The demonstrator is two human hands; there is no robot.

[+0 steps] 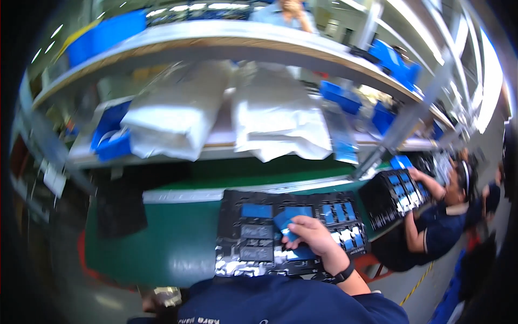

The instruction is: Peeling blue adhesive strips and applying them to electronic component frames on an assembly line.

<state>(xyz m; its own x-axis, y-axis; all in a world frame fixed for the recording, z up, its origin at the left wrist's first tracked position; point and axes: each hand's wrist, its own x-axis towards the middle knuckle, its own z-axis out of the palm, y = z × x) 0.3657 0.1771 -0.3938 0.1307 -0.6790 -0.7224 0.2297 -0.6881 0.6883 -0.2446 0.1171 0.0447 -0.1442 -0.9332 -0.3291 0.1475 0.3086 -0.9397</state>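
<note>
My right hand (312,236) reaches over a black molded plastic tray (229,208), its thumb and fingers closed on a flat blue rectangular piece (281,218). The piece is tilted above the tray's middle column. Other blue pieces (256,210) lie in the tray's pockets, with smaller blue ones (335,213) in the right columns. Two dark grey rectangular pieces (257,232) fill pockets on the left side. A dark band circles my right wrist. My left hand does not show.
The tray rests on a green tabletop (183,243). Beyond it, a shelf holds two large silvery bags (175,113) and blue bins (114,132). At right, a co-worker (431,227) handles a stack of black trays (386,197). A black sheet-like thing (120,216) hangs at left.
</note>
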